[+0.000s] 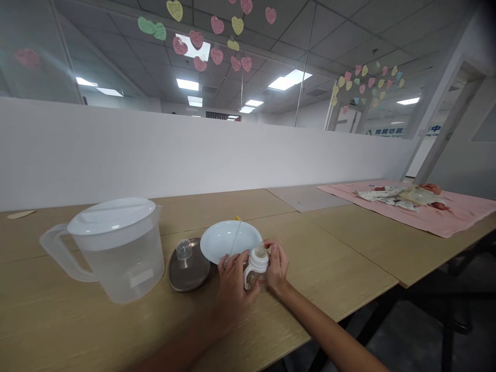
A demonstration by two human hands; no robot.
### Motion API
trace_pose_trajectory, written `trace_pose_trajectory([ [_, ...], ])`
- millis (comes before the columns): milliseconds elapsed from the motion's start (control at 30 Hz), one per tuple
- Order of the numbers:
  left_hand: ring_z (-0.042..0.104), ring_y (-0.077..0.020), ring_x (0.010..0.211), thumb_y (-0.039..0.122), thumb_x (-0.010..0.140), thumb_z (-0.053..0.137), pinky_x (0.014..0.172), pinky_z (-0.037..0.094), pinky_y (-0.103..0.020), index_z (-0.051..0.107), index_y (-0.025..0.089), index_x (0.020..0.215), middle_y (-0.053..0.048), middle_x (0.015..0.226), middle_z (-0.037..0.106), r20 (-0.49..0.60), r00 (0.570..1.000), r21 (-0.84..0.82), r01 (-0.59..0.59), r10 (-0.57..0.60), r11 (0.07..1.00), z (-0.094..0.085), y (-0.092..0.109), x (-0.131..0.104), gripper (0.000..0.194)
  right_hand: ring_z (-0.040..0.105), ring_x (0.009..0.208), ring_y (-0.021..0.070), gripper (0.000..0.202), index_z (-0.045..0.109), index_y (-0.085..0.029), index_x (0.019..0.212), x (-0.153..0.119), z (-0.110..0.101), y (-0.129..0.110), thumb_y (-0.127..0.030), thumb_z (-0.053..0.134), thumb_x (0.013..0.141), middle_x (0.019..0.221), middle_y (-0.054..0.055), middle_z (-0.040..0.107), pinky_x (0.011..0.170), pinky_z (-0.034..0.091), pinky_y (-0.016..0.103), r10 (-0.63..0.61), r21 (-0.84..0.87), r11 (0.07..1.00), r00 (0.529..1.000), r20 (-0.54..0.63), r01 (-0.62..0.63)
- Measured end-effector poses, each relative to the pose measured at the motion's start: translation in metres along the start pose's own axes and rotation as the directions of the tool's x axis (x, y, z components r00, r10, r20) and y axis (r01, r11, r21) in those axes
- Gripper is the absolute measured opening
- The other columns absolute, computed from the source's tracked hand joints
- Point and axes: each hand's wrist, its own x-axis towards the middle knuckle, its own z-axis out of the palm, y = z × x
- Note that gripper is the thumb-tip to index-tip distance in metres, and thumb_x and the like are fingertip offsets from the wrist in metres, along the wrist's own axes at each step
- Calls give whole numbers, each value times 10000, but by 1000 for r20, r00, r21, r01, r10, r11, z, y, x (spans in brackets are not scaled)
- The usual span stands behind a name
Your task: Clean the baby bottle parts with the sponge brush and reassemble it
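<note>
A small baby bottle (259, 260) with a white collar, a white handle and a clear nipple stands upright between my two hands, in front of a white bowl (220, 238). My left hand (233, 284) is on the bottle's left side, at the handle, with its fingers bent. My right hand (277, 264) closes round the bottle's right side near the collar. Left of the bowl, a clear cap (184, 250) rests on a dark metal tray (188, 275).
A large lidded plastic pitcher (124, 253) stands left of the tray. At the far right a doll (420, 196) lies on a pink cloth (461, 212). A low white wall (194, 155) runs along the table's back. The table's front edge is at the lower right.
</note>
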Motion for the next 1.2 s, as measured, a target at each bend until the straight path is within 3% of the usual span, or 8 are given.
trace_pose_trajectory([
  [267,540,-249,1019,244,747,532,985,303,-462,449,172,1196,-96,1075,624,-18,1000,40,-6,6,999,1,-1,0,462,515,691,170,418,603,-177,731,0,-1,0,-423,332,933,699,29,567,657,407,312,39,-82,996,999,20,-38],
  [467,543,-250,1013,245,761,517,985,298,-471,450,173,1185,-99,1075,625,-4,1000,27,6,-6,1000,-1,1,1,435,445,565,134,407,490,-188,667,1,1,0,-478,352,917,610,-20,463,558,369,270,158,-52,986,986,-62,-161],
  [567,540,-249,1022,245,762,517,984,299,-466,449,171,1184,-99,1085,623,-4,1000,27,4,-3,1000,-1,2,2,434,425,565,127,396,449,-194,642,3,2,1,-478,378,908,611,-26,434,556,361,260,147,-35,988,987,-70,-150],
  [667,553,-244,995,253,760,514,969,319,-453,465,170,1168,-96,1059,633,-9,1000,38,-12,12,999,-1,2,2,419,452,605,133,373,473,-190,675,4,3,3,-480,396,897,644,-15,465,586,385,262,149,20,989,988,-31,-148],
  [833,546,-251,1005,251,763,502,980,300,-465,453,168,1178,-109,1082,623,13,1000,20,-8,8,1000,-2,2,3,425,489,594,136,379,520,-179,715,3,5,4,-502,414,880,642,-6,515,565,415,258,281,162,945,959,43,-284],
  [1033,548,-250,990,248,761,510,965,315,-461,450,163,1174,-110,1086,621,4,1000,34,-16,16,999,-1,1,2,426,543,605,156,447,575,-165,743,6,5,0,-552,390,873,685,26,593,583,439,279,344,156,914,920,190,-374],
  [1200,542,-247,1000,233,775,500,972,304,-470,449,171,1181,-101,1072,619,18,1000,24,-2,1,1000,-3,3,2,414,491,558,135,430,500,-184,685,8,5,0,-538,367,889,618,-3,542,552,413,261,309,153,932,941,137,-328],
])
